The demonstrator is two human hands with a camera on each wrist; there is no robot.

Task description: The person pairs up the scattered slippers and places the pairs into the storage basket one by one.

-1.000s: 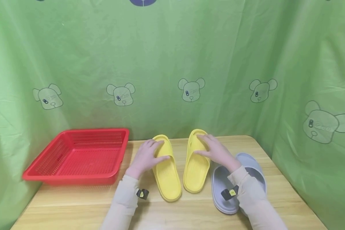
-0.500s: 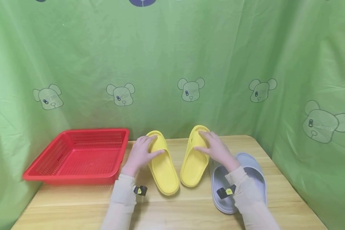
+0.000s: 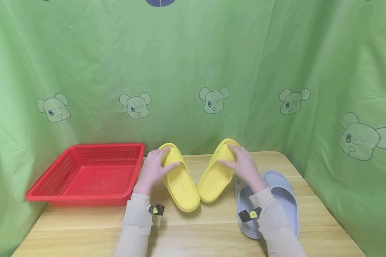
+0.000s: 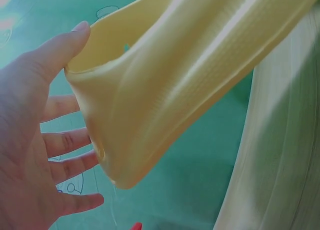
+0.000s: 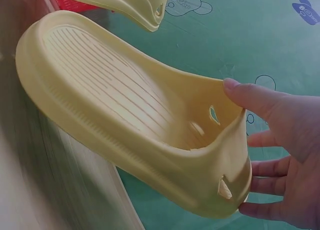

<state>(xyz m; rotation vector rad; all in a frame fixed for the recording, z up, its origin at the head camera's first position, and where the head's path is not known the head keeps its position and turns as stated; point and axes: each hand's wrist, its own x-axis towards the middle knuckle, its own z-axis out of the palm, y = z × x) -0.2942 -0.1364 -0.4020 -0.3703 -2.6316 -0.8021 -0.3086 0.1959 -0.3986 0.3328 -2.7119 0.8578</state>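
Observation:
Two yellow slippers stand toe-away between my hands, toes spread apart and heels close together. My left hand (image 3: 152, 169) grips the left yellow slipper (image 3: 181, 187) by its strap. In the left wrist view, that thumb presses the strap's opening edge and the other fingers spread along the outer side. The right yellow slipper (image 3: 215, 182) is held at its strap by my right hand (image 3: 246, 167). Seen from the right wrist, its ribbed footbed (image 5: 100, 74) shows, with the thumb (image 5: 250, 97) on the strap edge and fingertips against the toe side.
A red plastic basket (image 3: 80, 198) with perforated walls stands at the left of the wooden table (image 3: 180, 239). Two grey-blue slippers (image 3: 289, 201) lie at the right, partly under my right forearm. Behind hangs a green curtain (image 3: 180, 53) with bear-head prints.
Both yellow slippers have moved away from me with my hands. Their toes have swung apart and their heels have come closer together; my left hand has shifted slightly left.

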